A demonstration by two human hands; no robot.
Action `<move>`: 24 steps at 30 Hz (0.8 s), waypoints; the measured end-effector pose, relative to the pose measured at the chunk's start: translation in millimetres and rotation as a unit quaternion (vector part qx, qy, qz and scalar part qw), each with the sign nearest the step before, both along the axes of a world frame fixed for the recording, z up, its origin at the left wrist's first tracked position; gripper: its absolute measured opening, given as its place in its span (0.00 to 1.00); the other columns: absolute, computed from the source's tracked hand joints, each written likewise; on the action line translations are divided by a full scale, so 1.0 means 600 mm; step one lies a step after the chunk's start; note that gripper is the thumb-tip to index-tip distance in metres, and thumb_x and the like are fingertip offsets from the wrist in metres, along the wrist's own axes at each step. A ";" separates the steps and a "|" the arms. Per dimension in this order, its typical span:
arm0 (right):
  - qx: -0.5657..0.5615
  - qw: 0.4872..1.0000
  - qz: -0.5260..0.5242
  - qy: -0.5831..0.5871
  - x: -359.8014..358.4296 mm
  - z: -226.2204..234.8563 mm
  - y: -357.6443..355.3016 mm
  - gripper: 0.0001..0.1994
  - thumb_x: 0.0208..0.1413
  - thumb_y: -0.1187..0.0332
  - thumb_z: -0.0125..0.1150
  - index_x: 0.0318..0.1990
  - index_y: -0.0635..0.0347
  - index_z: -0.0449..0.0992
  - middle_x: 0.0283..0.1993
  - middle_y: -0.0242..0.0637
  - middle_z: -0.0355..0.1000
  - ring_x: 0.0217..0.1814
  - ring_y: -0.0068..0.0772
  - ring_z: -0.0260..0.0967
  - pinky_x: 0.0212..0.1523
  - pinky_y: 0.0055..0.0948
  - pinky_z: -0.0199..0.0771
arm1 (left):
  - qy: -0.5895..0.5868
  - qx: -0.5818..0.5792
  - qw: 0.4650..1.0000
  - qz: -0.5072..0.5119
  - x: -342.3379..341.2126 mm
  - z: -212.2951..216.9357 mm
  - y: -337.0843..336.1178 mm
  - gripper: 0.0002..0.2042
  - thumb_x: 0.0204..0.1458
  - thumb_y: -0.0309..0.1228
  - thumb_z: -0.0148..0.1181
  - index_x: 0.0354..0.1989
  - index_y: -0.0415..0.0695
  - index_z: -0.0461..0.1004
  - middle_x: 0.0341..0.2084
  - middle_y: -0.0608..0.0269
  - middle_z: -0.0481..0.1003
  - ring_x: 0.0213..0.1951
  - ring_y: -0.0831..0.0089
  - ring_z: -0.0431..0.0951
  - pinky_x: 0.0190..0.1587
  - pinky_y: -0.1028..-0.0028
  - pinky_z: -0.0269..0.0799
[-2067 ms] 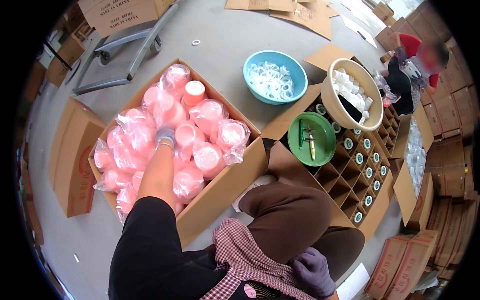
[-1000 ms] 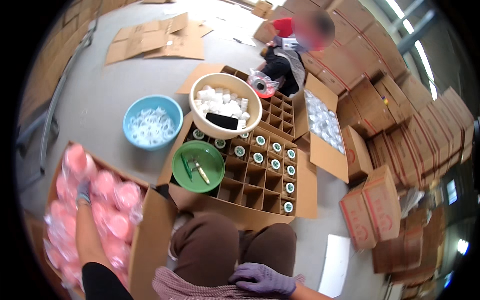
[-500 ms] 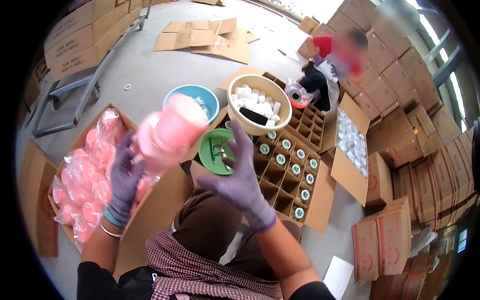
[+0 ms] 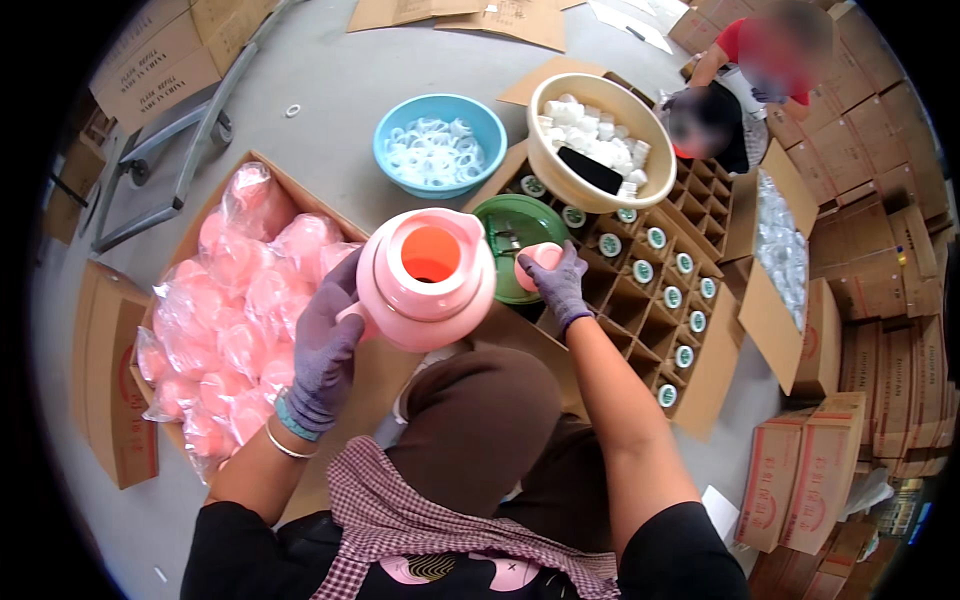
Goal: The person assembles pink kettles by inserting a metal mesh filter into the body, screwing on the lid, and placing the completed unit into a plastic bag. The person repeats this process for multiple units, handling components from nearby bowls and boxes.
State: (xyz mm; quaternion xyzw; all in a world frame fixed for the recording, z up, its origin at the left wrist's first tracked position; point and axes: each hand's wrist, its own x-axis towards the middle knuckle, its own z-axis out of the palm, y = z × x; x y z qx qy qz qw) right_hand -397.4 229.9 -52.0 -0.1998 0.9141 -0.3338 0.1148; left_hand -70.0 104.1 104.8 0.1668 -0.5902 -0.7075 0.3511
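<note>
Head camera is looking down at my two hands in purple gloves. My left hand is gripping the round pink plastic jug by its side, with my fingers curled tight around it. The jug is standing up in the air above my lap, and I am looking straight down its open orange mouth. My right hand is pinching a small pink plastic cap, with my fingers closed on it. The cap is sitting just beside the jug, on its right, not touching it.

Right behind the cap, a green plastic bowl is lying on the corner of a brown cardboard box with little square pockets. Many pockets are holding bottles with green and white tops. A tan round bowl full of white caps is resting on the far end of that box. A flat black thing is lying in it, and I cannot tell what it is. A blue plastic bowl of white rings is sitting on the grey floor near it.

On my left, a big open cardboard box is holding lots of pink jugs wrapped in clear bags. My brown trousers and checked apron are showing below my arms.

Far off at the top right, another person in a red top is bending over more boxes. Stacks of closed cardboard boxes are standing on my right.
</note>
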 end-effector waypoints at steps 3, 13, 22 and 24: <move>-0.087 0.981 0.042 0.171 -0.004 0.008 -0.016 0.49 0.44 0.43 0.76 0.67 0.66 0.63 0.63 0.60 0.62 0.67 0.60 0.60 0.67 0.45 0.64 | 0.000 -0.046 0.999 0.000 -0.007 -0.004 -0.004 0.19 0.60 0.47 0.64 0.40 0.42 0.72 0.70 0.45 0.61 0.71 0.56 0.60 0.73 0.56 0.52; -0.292 0.932 0.202 0.081 0.288 0.476 0.178 0.50 0.30 0.57 0.86 0.66 0.60 0.66 0.53 0.44 0.69 0.45 0.37 0.73 0.41 0.33 0.78 | -0.043 -0.324 0.942 0.081 0.009 0.063 0.109 0.22 0.61 0.48 0.60 0.49 0.40 0.71 0.69 0.42 0.59 0.71 0.48 0.60 0.72 0.53 0.55; -0.304 0.919 0.205 0.142 0.357 0.447 0.373 0.39 0.38 0.65 0.82 0.61 0.62 0.70 0.54 0.43 0.69 0.58 0.40 0.69 0.61 0.38 0.71 | -0.110 -0.302 0.945 -0.063 0.053 0.102 0.140 0.28 0.62 0.45 0.62 0.63 0.39 0.66 0.65 0.42 0.66 0.69 0.49 0.64 0.69 0.58 0.59; -0.360 0.905 0.200 0.109 0.388 0.428 0.389 0.43 0.39 0.65 0.82 0.65 0.62 0.66 0.56 0.44 0.69 0.60 0.41 0.69 0.63 0.38 0.69 | -0.207 -0.335 0.906 -0.158 0.076 0.065 0.101 0.29 0.61 0.42 0.62 0.65 0.39 0.63 0.62 0.42 0.68 0.65 0.51 0.68 0.66 0.60 0.64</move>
